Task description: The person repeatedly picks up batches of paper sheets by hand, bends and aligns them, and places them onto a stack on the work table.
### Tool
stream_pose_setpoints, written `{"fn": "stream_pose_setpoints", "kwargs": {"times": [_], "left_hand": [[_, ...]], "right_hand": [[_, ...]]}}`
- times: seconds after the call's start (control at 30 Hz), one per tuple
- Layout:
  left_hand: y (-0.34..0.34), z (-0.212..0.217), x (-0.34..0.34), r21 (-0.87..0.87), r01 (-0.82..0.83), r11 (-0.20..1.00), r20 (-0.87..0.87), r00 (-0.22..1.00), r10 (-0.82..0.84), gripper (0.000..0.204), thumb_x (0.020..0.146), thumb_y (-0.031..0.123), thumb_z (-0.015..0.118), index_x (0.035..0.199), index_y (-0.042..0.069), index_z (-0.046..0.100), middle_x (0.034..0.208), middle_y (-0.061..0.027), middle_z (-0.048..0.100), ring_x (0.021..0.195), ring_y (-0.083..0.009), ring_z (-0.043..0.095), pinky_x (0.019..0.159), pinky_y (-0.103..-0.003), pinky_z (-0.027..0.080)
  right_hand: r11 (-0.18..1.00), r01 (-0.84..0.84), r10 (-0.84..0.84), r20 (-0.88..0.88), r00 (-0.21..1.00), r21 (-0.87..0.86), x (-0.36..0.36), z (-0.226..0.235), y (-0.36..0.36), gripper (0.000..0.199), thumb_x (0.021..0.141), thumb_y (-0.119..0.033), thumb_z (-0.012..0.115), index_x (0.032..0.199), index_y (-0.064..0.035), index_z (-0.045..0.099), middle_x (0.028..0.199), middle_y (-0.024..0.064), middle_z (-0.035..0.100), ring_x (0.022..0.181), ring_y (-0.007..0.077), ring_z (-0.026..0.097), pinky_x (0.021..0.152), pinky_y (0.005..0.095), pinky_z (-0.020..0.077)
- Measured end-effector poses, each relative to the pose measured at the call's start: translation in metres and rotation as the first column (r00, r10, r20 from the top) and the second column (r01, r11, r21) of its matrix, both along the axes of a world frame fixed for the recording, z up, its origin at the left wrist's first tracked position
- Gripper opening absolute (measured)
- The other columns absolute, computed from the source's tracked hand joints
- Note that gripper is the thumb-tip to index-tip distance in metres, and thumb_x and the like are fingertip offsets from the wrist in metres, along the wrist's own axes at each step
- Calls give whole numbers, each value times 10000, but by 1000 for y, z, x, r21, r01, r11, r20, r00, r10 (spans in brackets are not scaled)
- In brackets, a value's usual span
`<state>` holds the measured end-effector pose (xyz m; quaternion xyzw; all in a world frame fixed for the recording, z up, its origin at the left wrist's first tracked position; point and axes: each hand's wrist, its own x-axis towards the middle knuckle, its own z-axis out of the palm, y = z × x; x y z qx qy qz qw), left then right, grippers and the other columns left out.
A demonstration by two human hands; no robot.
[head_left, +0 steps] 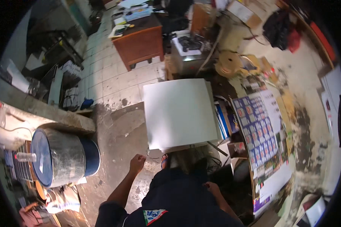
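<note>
A stack of large white sheets [180, 115] lies in front of me, its top sheet plain and bright. My left hand [137, 164] hangs just off the stack's near left corner, apart from it, with the fingers curled in and nothing visible in them. Beside my right hip is my right hand [212, 188], partly covered by my dark shirt, so its fingers do not show clearly. Neither hand touches the sheets. Under the near edge of the stack, a dark rod [217, 148] sticks out.
A blue-lidded drum [66, 157] stands at the left, with a clear plastic bottle [25, 157] on it. To the right is a board of printed sheets [255, 130]. Farther off are a wooden desk [138, 43] and a roll of brown tape-like material [228, 62].
</note>
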<state>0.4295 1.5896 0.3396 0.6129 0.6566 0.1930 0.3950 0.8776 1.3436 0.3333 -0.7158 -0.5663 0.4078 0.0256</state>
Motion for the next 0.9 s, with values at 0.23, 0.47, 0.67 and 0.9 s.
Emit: {"fn": "stream_pose_setpoints", "kwargs": {"times": [0.23,0.47,0.67,0.9], "left_hand": [[39,-41,-21,-284,-403,870,131,883,451,394,843,248,725,1088,-31,594,862,-88,655,733,-175,630,676,-327,512],[220,-46,27,-317,-405,858,195,857,476,564,831,287,732,1218,-61,514,956,-84,631,869,-181,603,750,-336,496],[326,-20,62,-547,-296,783,318,792,522,530,838,282,750,1193,-41,526,1008,-108,648,870,-239,648,692,-370,518],[342,-5,77,-632,-93,769,59,984,167,497,851,310,769,1151,-21,552,1006,-144,645,850,-274,669,618,-370,569]], "right_hand": [[905,-205,155,-161,975,-373,-3,85,197,345,869,-267,617,1139,-57,664,1066,195,679,978,351,655,898,430,494],[747,437,-469,-68,881,501,55,-11,379,608,814,-297,677,1295,36,511,1265,271,543,1210,429,493,1033,480,387],[803,460,-553,186,812,379,31,-21,415,641,751,-283,745,1277,17,536,1154,234,593,1114,402,544,983,473,423],[672,660,-716,65,696,335,55,-50,399,596,698,-297,791,1176,-21,568,1064,165,646,1027,359,603,906,443,484]]}}
